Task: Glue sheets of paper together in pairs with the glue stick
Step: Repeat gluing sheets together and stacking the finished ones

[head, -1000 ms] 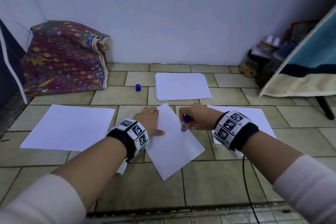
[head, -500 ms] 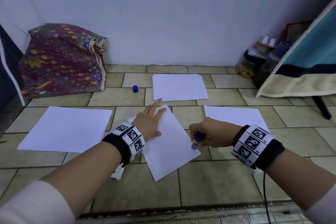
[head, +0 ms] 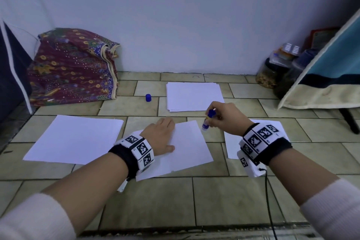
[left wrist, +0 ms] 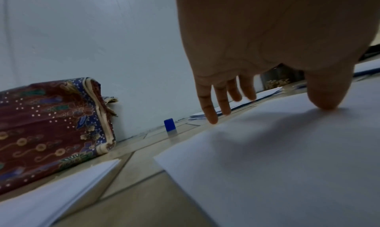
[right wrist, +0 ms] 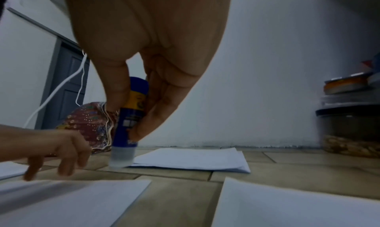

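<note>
A white sheet (head: pixel 191 148) (left wrist: pixel 287 157) (right wrist: pixel 72 198) lies on the tiled floor in front of me. My left hand (head: pixel 167 132) (left wrist: pixel 267 103) rests flat on its left part, fingers straight and thumb pressing the paper. My right hand (head: pixel 212 121) (right wrist: pixel 133 126) pinches a blue glue stick (head: pixel 206 122) (right wrist: pixel 128 124), tip down, at the sheet's far right corner. The tip is blurred, and whether it touches paper cannot be told. The glue stick's blue cap (head: pixel 148 97) (left wrist: pixel 170 124) stands on the floor farther back.
A paper stack (head: pixel 193 95) (right wrist: pixel 195 159) lies near the wall, another (head: pixel 76 138) (left wrist: pixel 61 189) on the left. A single sheet (head: pixel 231 144) (right wrist: pixel 287 206) lies under my right wrist. Patterned folded cloth (head: pixel 72 68) sits back left; jars (head: pixel 272 72) and a hanging cloth (head: pixel 331 76) are at the right.
My right hand carried the glue stick from the sheet's near right edge up to its far right corner. My left hand drew its fingers back and stayed on the sheet.
</note>
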{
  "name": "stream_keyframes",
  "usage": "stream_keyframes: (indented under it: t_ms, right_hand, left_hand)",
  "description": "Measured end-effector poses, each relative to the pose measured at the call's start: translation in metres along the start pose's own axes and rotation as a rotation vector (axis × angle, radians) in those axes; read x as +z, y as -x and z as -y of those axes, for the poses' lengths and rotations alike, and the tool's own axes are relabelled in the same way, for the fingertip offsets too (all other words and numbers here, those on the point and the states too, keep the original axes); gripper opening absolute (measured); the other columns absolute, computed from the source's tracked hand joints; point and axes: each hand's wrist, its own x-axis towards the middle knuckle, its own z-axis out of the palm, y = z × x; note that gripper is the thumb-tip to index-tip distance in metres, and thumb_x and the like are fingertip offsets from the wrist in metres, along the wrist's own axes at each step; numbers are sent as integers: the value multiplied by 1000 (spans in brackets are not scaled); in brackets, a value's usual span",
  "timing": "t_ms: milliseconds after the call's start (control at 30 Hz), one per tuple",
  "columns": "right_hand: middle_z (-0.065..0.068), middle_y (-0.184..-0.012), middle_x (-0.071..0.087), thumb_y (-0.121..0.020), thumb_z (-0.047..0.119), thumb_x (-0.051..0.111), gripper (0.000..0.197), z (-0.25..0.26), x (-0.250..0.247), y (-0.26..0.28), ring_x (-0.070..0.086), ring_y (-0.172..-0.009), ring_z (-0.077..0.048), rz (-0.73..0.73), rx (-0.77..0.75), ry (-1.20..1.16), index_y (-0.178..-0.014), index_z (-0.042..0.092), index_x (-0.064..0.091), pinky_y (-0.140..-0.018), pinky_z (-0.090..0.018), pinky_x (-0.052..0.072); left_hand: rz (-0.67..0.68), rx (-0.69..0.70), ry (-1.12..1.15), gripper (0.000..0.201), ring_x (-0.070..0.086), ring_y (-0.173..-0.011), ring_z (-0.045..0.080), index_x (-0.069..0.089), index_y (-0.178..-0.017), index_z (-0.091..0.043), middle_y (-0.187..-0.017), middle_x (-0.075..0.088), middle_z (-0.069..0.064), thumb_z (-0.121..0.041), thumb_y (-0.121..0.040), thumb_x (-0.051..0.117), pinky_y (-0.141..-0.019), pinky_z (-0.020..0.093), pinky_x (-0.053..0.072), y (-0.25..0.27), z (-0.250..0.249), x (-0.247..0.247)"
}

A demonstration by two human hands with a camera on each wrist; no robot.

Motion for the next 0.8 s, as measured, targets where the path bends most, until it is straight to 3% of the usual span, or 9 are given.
stream_keyframes:
  t_ms: [67,133,200,300,400,633,733,800]
  right_hand:
    - [-8,-82,70,-87,17,67,14,-2,7,-9,66,-78,-23,-18,26,1,-94,13,56,-63,-22,49]
    - [-11,-87,69,-87,18,66,14,-3,16,-18,67,-82,-25,-36,56,-10,-94,15,54,-70,-28,53]
    - [-12,-93,68,-88,16,64,14,-3,24,-26,66,-86,-27,-48,81,-28,-97,14,53,-77,-34,54]
    - [-13,-97,64,-91,11,59,16,3,35,-38,63,-89,-28,-55,91,-20,-105,8,53,-79,-34,51]
    - [-10,-93,58,-92,9,55,17,11,44,-49,58,-84,-26,-45,89,33,-108,6,52,-72,-30,46]
    - [-8,-89,54,-94,8,49,16,14,44,-53,47,-74,-23,60,71,186,-110,6,50,-55,-24,34]
    - [-9,-96,59,-93,5,49,19,16,38,-47,48,-78,-22,115,28,240,-113,6,51,-61,-25,37]
    - [-9,-99,62,-93,3,49,21,16,34,-42,48,-79,-21,148,0,262,-113,5,51,-57,-21,34]
  left_hand:
    - [5,81,49,62,29,-132,22,26,-142,-13,-152,17,4,-27,-89,54,-95,34,41,-2,-2,4]
    - [60,118,29,63,24,-138,21,23,-146,-14,-158,11,2,-24,-90,50,-100,36,40,-6,-5,5]
    - [102,92,8,66,21,-139,21,22,-148,-14,-160,10,2,-32,-91,50,-105,39,37,-9,-7,4]
    - [154,68,-2,83,23,-136,23,17,-149,-14,-159,11,4,-53,-86,55,-103,42,39,-13,-11,2]
    - [201,62,-52,98,20,-137,24,7,-152,-16,-161,4,2,-65,-82,56,-103,44,39,-16,-13,2]
    - [208,30,-19,101,14,-141,23,7,-153,-18,-161,4,1,-62,-80,61,-106,45,37,-17,-14,0]
    - [205,22,-2,101,11,-143,22,9,-153,-18,-159,6,1,-61,-79,64,-108,45,34,-17,-14,-1]
    - [207,13,2,102,10,-144,22,9,-153,-19,-159,6,0,-60,-78,66,-108,45,35,-18,-16,-1]
